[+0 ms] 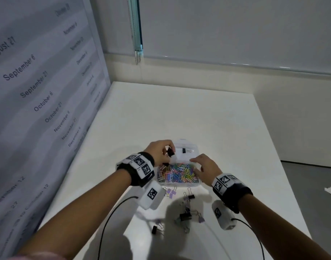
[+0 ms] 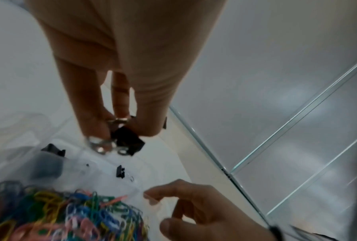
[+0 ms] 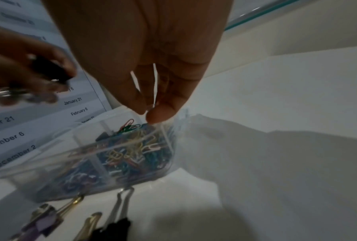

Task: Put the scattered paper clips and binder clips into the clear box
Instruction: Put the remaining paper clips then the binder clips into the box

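Left hand (image 1: 159, 151) pinches a black binder clip (image 1: 170, 152) over the clear box (image 1: 197, 182), right hand (image 1: 206, 167) relaxed, fingertips on the box's right rim, holding nothing.

— Entry one, left hand (image 1: 161, 150)?
— Forearm reaching forward, wrist banded. Fingers (image 2: 95, 114) curled downward and bunched with the thumb, pinching a black binder clip (image 2: 129, 141) at the fingertips; its silver wire handles lie beside the fingertips.

— Entry two, right hand (image 1: 205, 167)?
— Forearm reaching forward from the right, wrist banded, palm down. Fingers loosely bent and slightly spread. In the right wrist view one fingertip (image 3: 161, 114) touches the rim of the clear box (image 3: 103, 156); nothing lies between the fingers. Whether the other fingertips touch the rim cannot be told.

— Spacing?
— Hands near each other, not touching; left fingertips slightly ahead of the right.
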A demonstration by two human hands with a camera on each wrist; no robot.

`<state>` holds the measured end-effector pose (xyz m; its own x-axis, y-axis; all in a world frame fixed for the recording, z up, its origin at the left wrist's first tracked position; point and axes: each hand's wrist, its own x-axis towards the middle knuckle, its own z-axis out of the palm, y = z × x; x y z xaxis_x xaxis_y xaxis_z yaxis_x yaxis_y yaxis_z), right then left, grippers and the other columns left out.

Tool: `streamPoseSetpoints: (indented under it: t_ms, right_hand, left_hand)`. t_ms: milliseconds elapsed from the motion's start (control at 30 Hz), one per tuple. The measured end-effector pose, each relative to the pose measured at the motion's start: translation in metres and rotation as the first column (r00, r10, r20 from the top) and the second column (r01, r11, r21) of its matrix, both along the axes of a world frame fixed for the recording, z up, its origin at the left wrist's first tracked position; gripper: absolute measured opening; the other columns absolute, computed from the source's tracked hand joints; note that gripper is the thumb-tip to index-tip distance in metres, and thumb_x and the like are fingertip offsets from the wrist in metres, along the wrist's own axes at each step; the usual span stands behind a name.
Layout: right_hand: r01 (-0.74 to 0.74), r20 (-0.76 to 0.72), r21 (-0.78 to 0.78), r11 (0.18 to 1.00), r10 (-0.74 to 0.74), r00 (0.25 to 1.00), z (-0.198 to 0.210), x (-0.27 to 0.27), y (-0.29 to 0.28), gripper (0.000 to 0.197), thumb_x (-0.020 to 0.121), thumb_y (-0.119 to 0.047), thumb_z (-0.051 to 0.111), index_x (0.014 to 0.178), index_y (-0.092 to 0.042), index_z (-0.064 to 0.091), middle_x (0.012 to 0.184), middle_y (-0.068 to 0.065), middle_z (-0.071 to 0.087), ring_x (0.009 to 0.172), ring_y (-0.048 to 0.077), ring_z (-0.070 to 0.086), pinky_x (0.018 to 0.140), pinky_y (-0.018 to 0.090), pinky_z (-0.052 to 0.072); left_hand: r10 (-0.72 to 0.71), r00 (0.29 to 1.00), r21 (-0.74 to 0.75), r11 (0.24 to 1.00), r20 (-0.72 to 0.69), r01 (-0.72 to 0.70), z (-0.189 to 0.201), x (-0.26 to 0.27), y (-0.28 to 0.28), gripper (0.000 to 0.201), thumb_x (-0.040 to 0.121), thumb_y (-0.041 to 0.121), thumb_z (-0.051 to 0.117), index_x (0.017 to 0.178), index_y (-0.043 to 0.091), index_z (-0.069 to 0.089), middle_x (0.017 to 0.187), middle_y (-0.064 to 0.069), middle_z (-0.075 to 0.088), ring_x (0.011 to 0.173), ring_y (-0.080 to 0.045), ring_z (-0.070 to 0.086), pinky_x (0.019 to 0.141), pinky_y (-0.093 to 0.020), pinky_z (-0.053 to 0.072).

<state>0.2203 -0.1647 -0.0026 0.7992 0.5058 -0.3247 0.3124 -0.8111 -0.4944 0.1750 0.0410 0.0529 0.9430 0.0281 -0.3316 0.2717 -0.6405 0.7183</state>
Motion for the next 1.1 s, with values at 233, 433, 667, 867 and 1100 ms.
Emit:
streamPoseSetpoints:
  t_ms: [233,433,667,867,1100]
  right_hand:
    - [0.025,-0.031,0.028,0.999,-0.024,0.999,0.001,-0.018,-0.008,0.036,0.088,-0.006,0.051,0.123,-0.011,0.054,0.125,0.012,0.050,0.101,0.027,0.055,0.079,0.013,0.027]
    - [0.034,-0.016,0.123,0.992,-0.032,0.999,0.013,-0.032,-0.029,0.033,0.086,-0.005,0.052,0.116,-0.017,0.059,0.107,-0.001,0.048,0.081,0.023,0.057,0.077,0.021,0.038]
    - [-0.013,-0.066,-0.011,1.000,0.012,0.998,0.002,-0.070,-0.061,0.026,0.073,-0.022,0.067,0.065,-0.036,0.046,0.078,-0.009,0.051,0.066,0.003,0.045,0.065,0.021,0.033]
    - [-0.056,-0.153,-0.060,0.997,0.046,0.987,-0.017,-0.105,-0.058,0.097,0.049,-0.054,0.083,0.129,-0.024,0.038,0.113,-0.006,0.036,0.103,0.016,0.050,0.091,0.026,0.044]
    - [-0.090,-0.109,-0.113,0.989,0.078,0.991,-0.028,-0.129,-0.023,0.111,0.046,-0.057,0.082,0.138,-0.033,0.025,0.135,-0.005,0.023,0.124,0.016,0.035,0.102,0.035,0.043]
  left_hand:
    - [-0.008,0.985,0.073,0.997,0.170,-0.005,-0.015,0.031,-0.027,0.031,0.082,-0.009,0.052,0.104,0.011,0.062,0.095,-0.011,0.052,0.086,-0.029,0.058,0.079,-0.035,0.051]
    - [-0.284,0.959,0.188,0.942,0.005,0.278,-0.032,0.020,-0.032,0.039,0.085,-0.010,0.048,0.115,0.010,0.064,0.122,-0.016,0.052,0.112,-0.030,0.054,0.090,-0.025,0.041]
    - [-0.221,0.972,0.173,0.963,0.072,0.206,-0.017,-0.023,-0.005,0.023,0.088,0.011,0.056,0.109,0.020,0.062,0.107,-0.001,0.047,0.100,-0.020,0.051,0.083,-0.024,0.044]
    - [-0.329,0.913,0.167,0.913,-0.242,0.373,-0.039,-0.112,0.002,0.067,0.065,0.043,0.080,0.120,0.026,0.046,0.104,0.005,0.046,0.081,-0.010,0.049,0.074,-0.024,0.044]
    - [-0.327,0.913,0.227,0.896,-0.245,0.382,-0.078,-0.155,-0.037,0.111,0.065,0.028,0.082,0.148,0.023,0.008,0.134,-0.007,0.028,0.121,-0.026,0.043,0.105,-0.036,0.040]
